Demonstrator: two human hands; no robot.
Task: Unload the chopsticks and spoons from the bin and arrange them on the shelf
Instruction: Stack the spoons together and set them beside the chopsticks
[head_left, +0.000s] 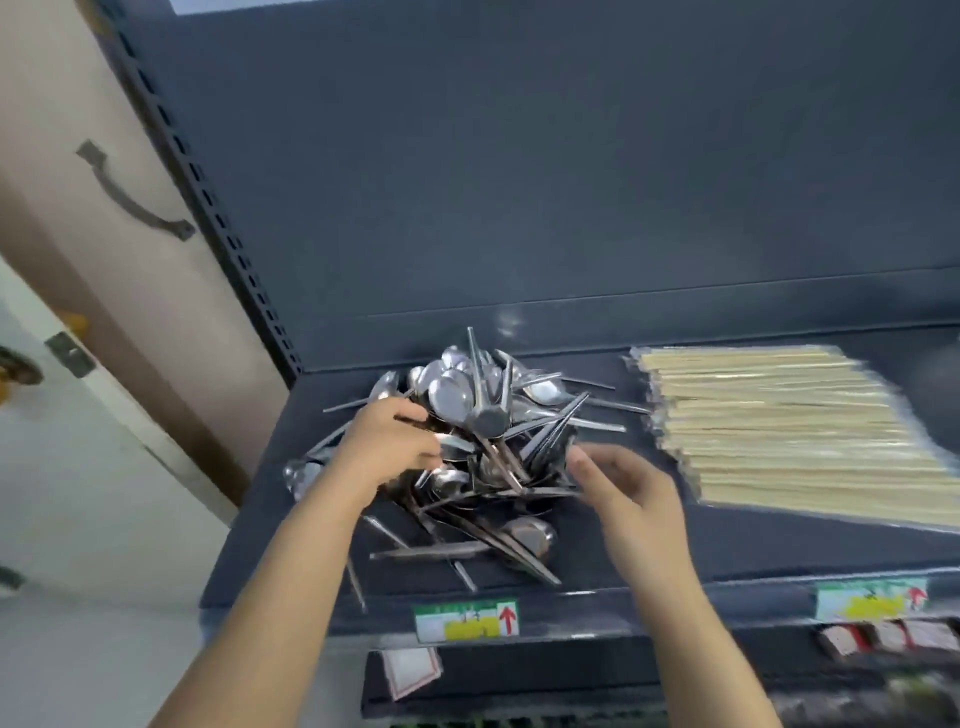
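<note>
— What's the left hand (395, 441) doing?

— It comes in at the heap's eight o'clock with the fingers curled into it. It looks pinched round a handle or two, though the blur makes that hard to swear to.

— And the spoons (483, 415) themselves?

— They're out of the bin, which I can't see from here, and lying on the shelf (623, 551) in a tangled mound. Bowls and handles point every way, and a few strays have slid towards six o'clock, near the price label (466, 619).

— Awkward to handle?

— I'd say so. They're polished metal, stiff and slick, light singly but heavy by the fistful. Interlocked like that, pulling one will likely drag its neighbours. I'd take them by the handles, several lined up together, not by the bowls.

— The right hand (628, 493)?

— It's at the mound's four o'clock. The fingers are loosely bent, with the tips at the edge of the handles, and it's holding nothing that I can make out.

— And further right?

— The chopsticks (779, 431), at three o'clock of the spoons and just clear of them. They're stacked flat in layers, apparently in clear wrap. They're light, rigid bundles, best lifted from underneath at mid-length, since the wrap may be slippery.
</note>
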